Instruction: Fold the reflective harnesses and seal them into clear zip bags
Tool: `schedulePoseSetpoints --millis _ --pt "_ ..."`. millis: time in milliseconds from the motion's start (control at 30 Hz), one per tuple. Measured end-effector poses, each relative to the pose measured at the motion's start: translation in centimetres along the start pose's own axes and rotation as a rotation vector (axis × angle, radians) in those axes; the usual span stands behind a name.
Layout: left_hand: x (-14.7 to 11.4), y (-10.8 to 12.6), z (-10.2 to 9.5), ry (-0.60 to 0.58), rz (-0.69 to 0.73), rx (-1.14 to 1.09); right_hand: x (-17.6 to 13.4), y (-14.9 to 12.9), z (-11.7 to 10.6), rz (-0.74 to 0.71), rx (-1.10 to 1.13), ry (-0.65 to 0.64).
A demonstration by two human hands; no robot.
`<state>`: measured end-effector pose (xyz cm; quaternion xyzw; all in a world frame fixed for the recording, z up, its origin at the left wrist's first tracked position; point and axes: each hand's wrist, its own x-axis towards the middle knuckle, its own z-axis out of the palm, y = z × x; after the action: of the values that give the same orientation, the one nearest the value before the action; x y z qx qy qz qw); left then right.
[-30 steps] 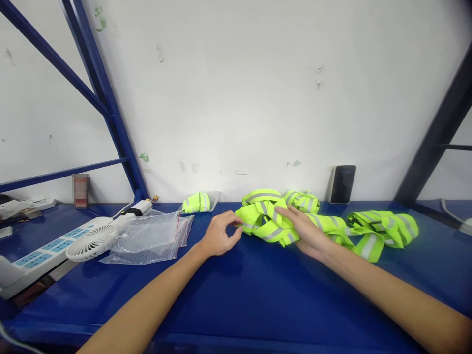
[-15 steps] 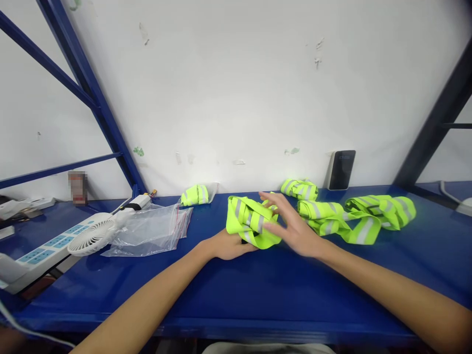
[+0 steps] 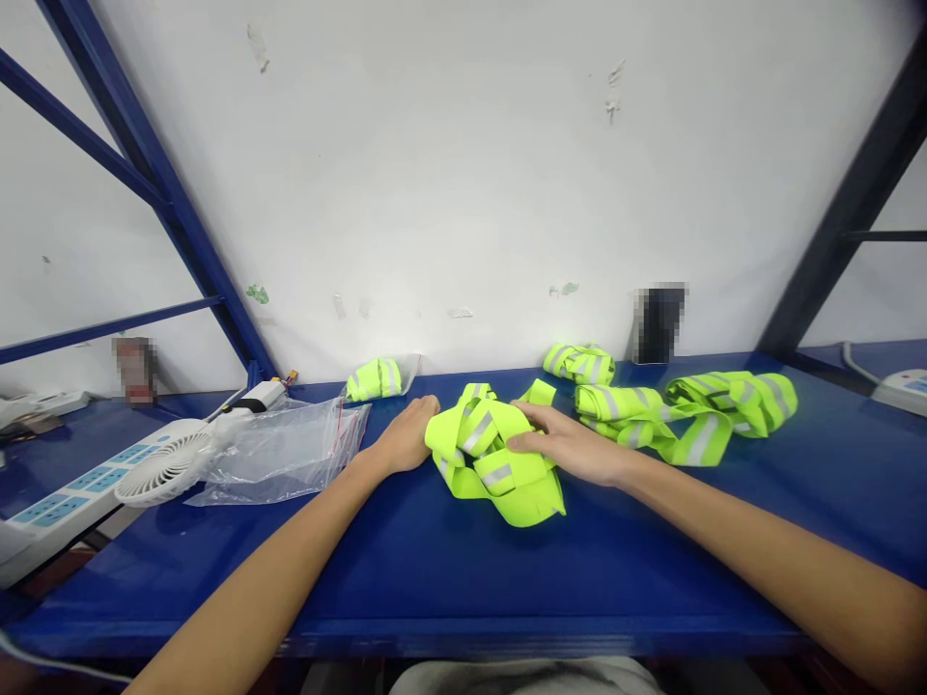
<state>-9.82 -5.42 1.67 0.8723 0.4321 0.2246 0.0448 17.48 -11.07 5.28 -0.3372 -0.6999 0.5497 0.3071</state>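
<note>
A loose bundle of fluorescent yellow-green reflective straps (image 3: 496, 473) with silver bands lies in front of me, some of its loops spread out. My left hand (image 3: 409, 436) is closed at the bundle's left edge, its fingertips mostly hidden. On the other side, my right hand (image 3: 575, 446) grips the bundle with the thumb over a strap and the fingers behind. Beyond my right hand lie rolled straps (image 3: 619, 403), with a strap end trailing toward a larger roll (image 3: 753, 401).
Clear plastic bags (image 3: 286, 454) lie left of my left hand, next to a white fan (image 3: 166, 468) and a power strip (image 3: 79, 497). Against the wall sit a bagged strap roll (image 3: 375, 379), another roll (image 3: 579, 363) and a blurred dark device (image 3: 659, 323). Blue posts (image 3: 181, 222) border the table.
The bundle has been lowered and spread wider on the table. My left hand has moved from beneath it to its left edge. My right hand, apart before, now grips it.
</note>
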Motion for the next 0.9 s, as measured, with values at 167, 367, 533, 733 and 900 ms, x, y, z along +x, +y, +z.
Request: schedulePoseSetpoints --millis 167,367,533,733,900 --pt "0.6 -0.6 -0.1 0.049 -0.213 -0.133 0.1 0.8 -0.6 -0.457 -0.549 0.277" --pt "1.0 0.1 0.4 0.188 -0.356 -0.147 0.9 1.9 -1.3 -0.83 -1.334 0.417" --pt "0.8 1.4 0.5 0.413 -0.212 -0.3 0.2 2.1 -0.3 -0.76 -1.166 0.203" --pt "0.4 2.9 0.0 0.397 0.178 -0.319 0.0 2.5 0.0 -0.476 -0.952 0.23" --pt "0.1 5.4 -1.0 0.522 0.274 -0.275 0.2 2.3 -1.0 -0.335 -1.024 0.145"
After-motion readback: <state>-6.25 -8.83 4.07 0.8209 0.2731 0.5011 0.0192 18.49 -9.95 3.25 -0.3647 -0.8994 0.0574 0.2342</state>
